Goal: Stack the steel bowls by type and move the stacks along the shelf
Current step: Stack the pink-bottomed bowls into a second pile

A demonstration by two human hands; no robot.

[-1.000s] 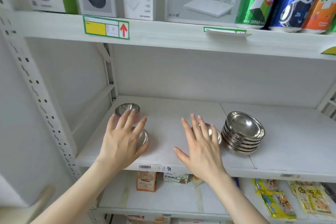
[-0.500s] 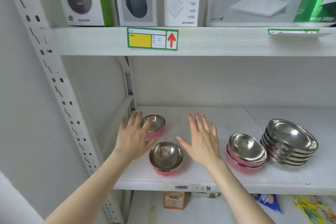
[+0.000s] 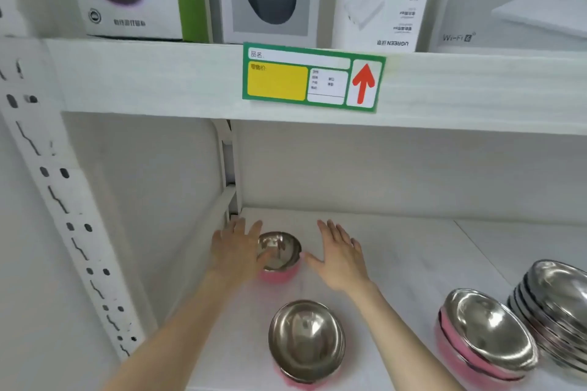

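A small steel bowl with a pink outside (image 3: 281, 255) stands at the back left of the white shelf (image 3: 413, 251). My left hand (image 3: 236, 251) lies against its left side with straight fingers. My right hand (image 3: 341, 255) is spread just right of it, thumb near the rim. A second pink-sided bowl (image 3: 306, 343) sits at the front edge between my forearms. At the right stands a short stack of pink-sided bowls (image 3: 486, 336), and beside it a taller stack of plain steel bowls (image 3: 559, 298).
The shelf above (image 3: 158, 76) carries boxed mice, a charger box and a router box, with a green and yellow price tag (image 3: 313, 78) on its edge. A perforated white upright (image 3: 63, 200) runs down the left. The shelf's back wall is close behind the far bowl.
Both hands have reached further back, from beside the front bowl to either side of the far bowl. The view has moved closer and to the left.
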